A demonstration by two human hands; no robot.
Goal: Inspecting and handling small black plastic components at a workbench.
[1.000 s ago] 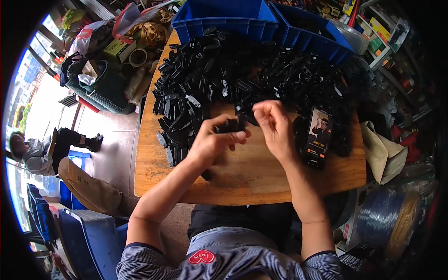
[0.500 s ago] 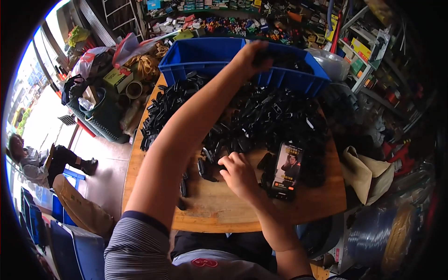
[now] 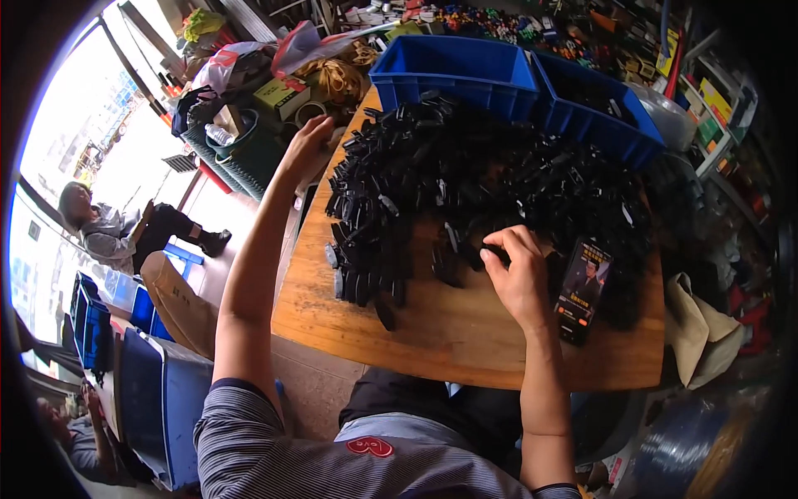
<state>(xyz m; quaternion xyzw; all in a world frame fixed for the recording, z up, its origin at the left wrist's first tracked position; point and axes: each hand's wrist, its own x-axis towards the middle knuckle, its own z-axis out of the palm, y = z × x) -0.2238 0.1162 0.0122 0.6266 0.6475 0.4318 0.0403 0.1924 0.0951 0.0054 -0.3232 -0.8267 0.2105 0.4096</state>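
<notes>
I note the right hand (image 3: 517, 279) resting on the near edge of the pile of black plastic parts (image 3: 490, 179) that covers most of the wooden table (image 3: 465, 337). Its fingers are curled down and pinched on one black part (image 3: 496, 252) at the pile's front, just left of the phone (image 3: 582, 289) lying screen-up on the table. I cannot tell whether that part is lifted clear or merely gripped in place.

The left hand (image 3: 306, 143) is stretched far out past the table's left corner, fingers loosely spread, holding nothing that I can see. It hovers above the clutter beside the table and sits apart from the pile.

Two blue bins (image 3: 453, 71) stand at the far edge of the table, touching the pile; the right-hand one shows a few black parts inside, the left one I cannot see into.

My judgement: the step in hand is picking a single part from the pile with the right hand, while the left is away from the work. The next move calls for the left hand to come back over the table and meet the right, and for the pinched part to be drawn free without dragging neighbours off the front edge or nudging the phone.

A seated person (image 3: 100, 229) is visible outside at left, taking no part.
</notes>
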